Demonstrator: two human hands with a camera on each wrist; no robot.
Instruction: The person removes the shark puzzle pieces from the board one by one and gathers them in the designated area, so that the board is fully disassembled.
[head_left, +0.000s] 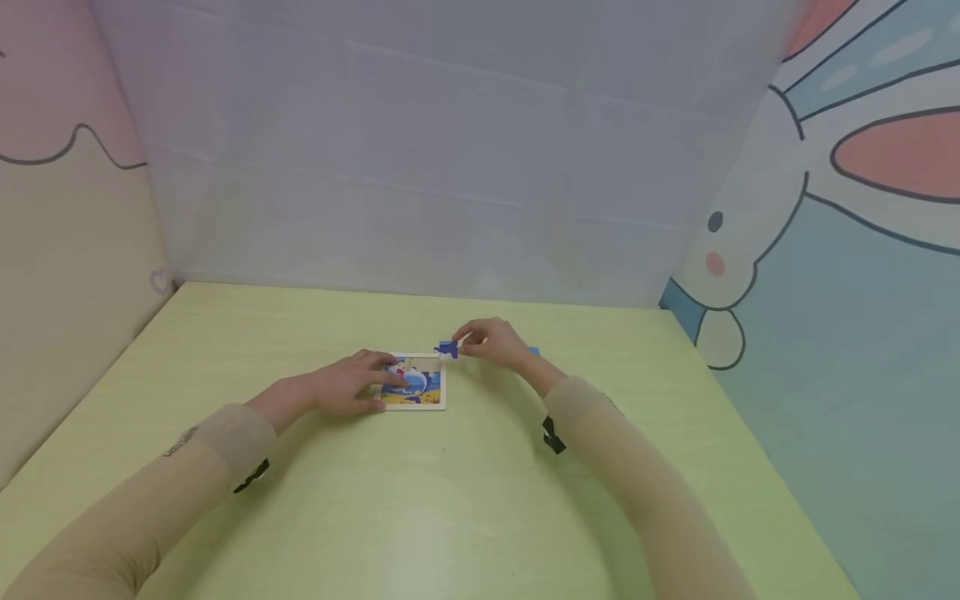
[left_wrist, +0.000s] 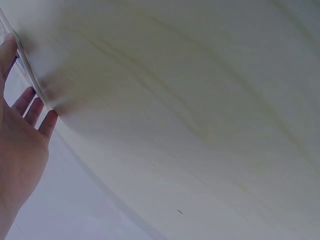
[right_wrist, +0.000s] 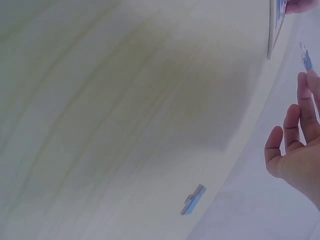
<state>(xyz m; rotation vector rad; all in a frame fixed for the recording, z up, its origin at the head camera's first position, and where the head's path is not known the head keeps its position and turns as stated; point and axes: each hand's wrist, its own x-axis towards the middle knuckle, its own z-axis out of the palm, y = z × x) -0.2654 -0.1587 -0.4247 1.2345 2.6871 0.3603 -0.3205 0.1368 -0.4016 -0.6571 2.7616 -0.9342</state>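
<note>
A small picture puzzle in a white-edged tray lies flat on the table. My left hand rests on its left side, fingers spread over the picture and thumb near the front edge. In the left wrist view, the fingertips of the left hand touch the tray's edge. Between thumb and fingertips, my right hand pinches a blue and white puzzle piece at the tray's back right corner. The right wrist view shows that piece raised off the table, with the other fingers of the right hand loosely bent.
Another blue puzzle piece lies on the table behind the right wrist, also visible as a loose piece in the right wrist view. The pale yellow table meets a plain back wall. A wall with a painted rabbit stands at right.
</note>
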